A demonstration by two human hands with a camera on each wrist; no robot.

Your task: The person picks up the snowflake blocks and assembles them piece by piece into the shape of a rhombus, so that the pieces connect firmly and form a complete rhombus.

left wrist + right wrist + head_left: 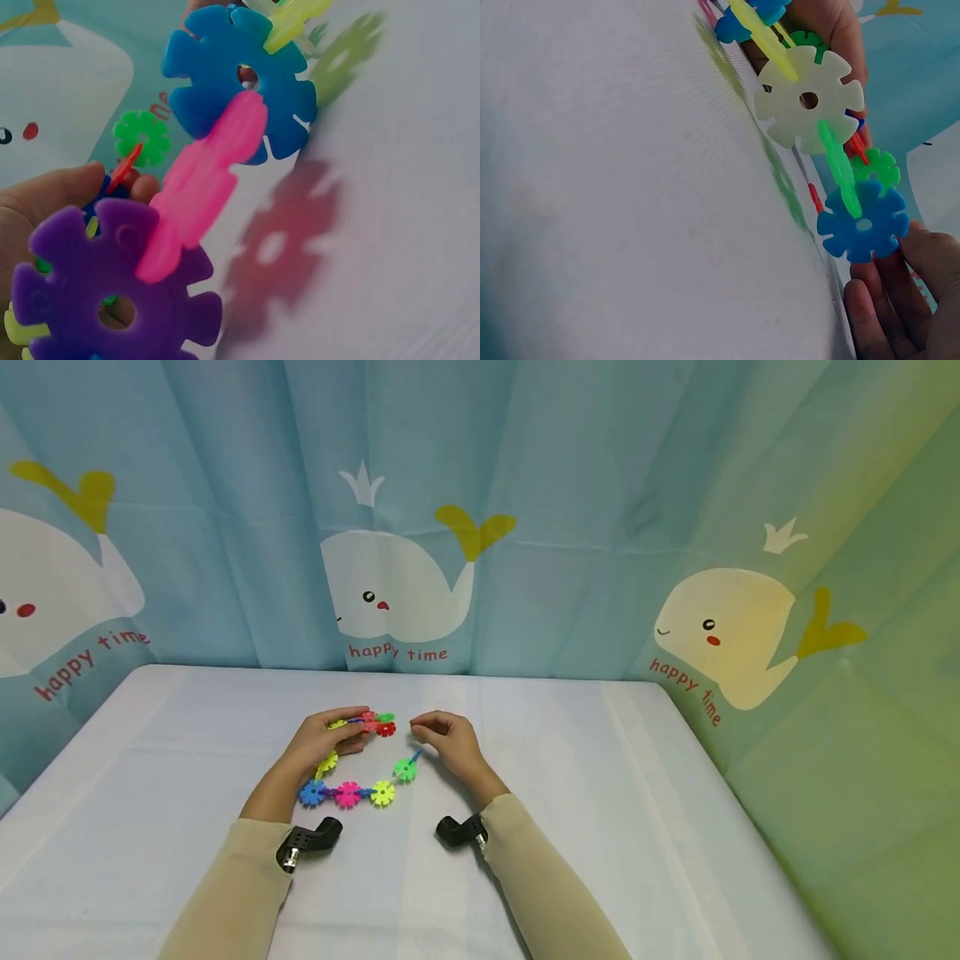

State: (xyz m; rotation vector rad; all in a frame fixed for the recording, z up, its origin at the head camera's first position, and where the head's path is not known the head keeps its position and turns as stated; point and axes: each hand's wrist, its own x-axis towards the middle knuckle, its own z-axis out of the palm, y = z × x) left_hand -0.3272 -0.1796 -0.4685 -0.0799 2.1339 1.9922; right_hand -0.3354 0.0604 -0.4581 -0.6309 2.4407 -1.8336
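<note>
A chain of colorful notched plastic discs [348, 794] curves over the white table between the two hands. At its far end my left hand [322, 739] grips part of the chain, with a red disc [386, 729] and a green disc [875, 169] sticking out past the fingers. Curled fingers of my right hand [450, 743] hover beside the chain's other end, thumb and index tips close together. In the right wrist view a blue disc [864, 223] overlaps those fingertips; whether they pinch anything is hidden. A purple disc [120, 277] stands close in the left wrist view.
A white-covered table [600, 827] extends around the hands. Behind it hangs a blue curtain [570, 527] printed with whales, turning greenish along the right side. Black wrist-camera mounts [318, 835] protrude from both sleeves near the chain.
</note>
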